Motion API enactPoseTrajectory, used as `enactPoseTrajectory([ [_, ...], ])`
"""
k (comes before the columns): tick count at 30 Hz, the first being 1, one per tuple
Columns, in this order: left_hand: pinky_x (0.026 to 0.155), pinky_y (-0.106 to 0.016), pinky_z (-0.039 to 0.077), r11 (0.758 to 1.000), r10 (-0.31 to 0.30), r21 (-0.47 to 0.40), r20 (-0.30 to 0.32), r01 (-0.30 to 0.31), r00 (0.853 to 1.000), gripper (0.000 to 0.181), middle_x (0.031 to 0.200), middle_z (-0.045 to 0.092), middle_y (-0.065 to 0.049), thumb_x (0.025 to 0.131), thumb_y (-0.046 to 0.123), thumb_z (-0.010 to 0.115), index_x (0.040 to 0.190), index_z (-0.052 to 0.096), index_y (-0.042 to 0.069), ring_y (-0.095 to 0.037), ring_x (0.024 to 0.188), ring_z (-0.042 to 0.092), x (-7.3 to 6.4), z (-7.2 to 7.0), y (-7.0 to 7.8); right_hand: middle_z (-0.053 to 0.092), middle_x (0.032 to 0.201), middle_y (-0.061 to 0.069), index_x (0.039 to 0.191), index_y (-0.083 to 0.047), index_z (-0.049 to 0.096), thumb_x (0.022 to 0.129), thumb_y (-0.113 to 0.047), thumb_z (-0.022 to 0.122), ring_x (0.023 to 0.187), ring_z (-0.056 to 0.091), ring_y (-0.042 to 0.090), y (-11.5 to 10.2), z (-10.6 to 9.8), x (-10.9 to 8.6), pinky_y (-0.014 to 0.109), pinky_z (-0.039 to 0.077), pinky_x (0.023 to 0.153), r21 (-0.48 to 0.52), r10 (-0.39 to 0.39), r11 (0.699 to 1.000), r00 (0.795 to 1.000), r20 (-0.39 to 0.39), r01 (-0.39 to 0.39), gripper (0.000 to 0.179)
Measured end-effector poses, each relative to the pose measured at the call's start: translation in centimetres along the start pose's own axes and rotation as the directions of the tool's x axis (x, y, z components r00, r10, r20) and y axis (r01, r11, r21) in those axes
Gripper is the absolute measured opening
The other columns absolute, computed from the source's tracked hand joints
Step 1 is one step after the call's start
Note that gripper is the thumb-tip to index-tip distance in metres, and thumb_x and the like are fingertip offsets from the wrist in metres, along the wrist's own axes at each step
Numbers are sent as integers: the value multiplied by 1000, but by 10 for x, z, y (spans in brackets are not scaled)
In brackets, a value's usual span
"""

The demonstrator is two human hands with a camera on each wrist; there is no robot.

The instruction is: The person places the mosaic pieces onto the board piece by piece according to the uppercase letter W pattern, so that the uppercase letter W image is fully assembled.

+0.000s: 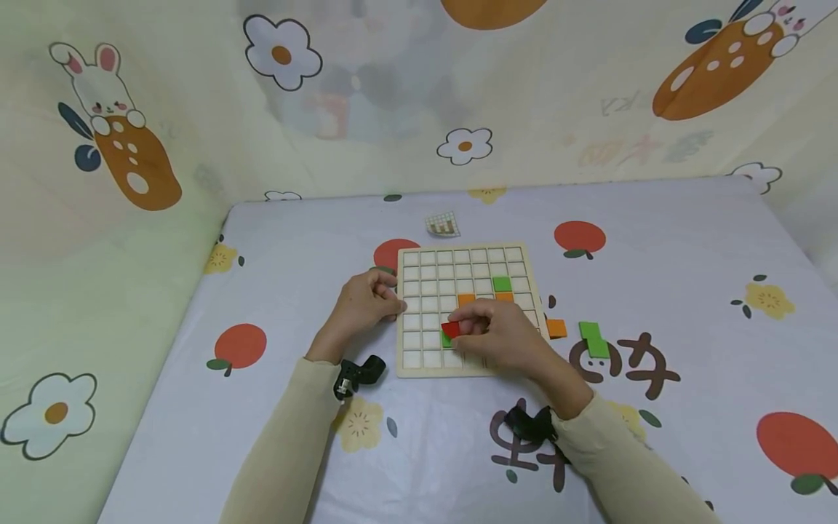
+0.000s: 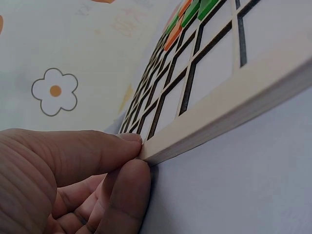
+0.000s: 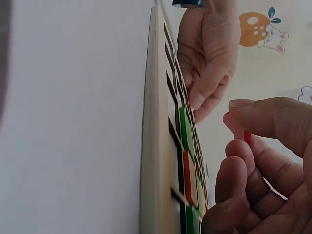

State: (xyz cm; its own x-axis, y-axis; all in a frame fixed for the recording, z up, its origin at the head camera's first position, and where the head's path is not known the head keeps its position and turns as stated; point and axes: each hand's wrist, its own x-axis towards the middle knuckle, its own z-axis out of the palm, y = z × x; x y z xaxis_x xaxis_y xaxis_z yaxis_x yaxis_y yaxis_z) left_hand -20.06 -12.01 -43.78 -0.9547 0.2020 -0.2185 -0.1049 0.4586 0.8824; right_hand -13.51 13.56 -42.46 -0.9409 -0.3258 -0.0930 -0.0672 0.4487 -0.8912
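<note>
Right grip: narrow, pinching a thin, flat red tile.
Left grip: thumb and finger pinching the left rim of the pale wooden grid board.
Board: I'd steady it without pushing.
Red tile: raised over the board, near a flat green tile; I'd square it before lowering.

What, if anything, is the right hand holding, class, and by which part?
The right hand pinches a red tile by opposite sides, between thumb and fingers.
</note>
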Motion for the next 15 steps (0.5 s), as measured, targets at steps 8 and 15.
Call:
enactPoseTrajectory([
  [8, 66, -26, 52, 1000, 4, 8, -6, -4, 1000, 41, 87, 68, -7, 88, 7, 81, 125, 65, -1, -15, 68, 68, 0, 1, -2, 66, 85, 3, 108, -5, 79, 86, -7, 82, 75, 58, 21, -3, 10, 9, 24, 49, 65, -22, -27, 999, 1000, 13, 28, 22],
  [15, 66, -26, 54, 1000, 10, 6, -8, -10, 1000, 40, 87, 69, -7, 89, 7, 81, 125, 65, -1, -15, 68, 69, 0, 0, -1, 66, 84, 1, 104, -6, 79, 84, -6, 81, 67, 55, 18, -7, 17, 16, 26, 45, 60, -95, -44, 994, 999, 19, 46, 21],
])
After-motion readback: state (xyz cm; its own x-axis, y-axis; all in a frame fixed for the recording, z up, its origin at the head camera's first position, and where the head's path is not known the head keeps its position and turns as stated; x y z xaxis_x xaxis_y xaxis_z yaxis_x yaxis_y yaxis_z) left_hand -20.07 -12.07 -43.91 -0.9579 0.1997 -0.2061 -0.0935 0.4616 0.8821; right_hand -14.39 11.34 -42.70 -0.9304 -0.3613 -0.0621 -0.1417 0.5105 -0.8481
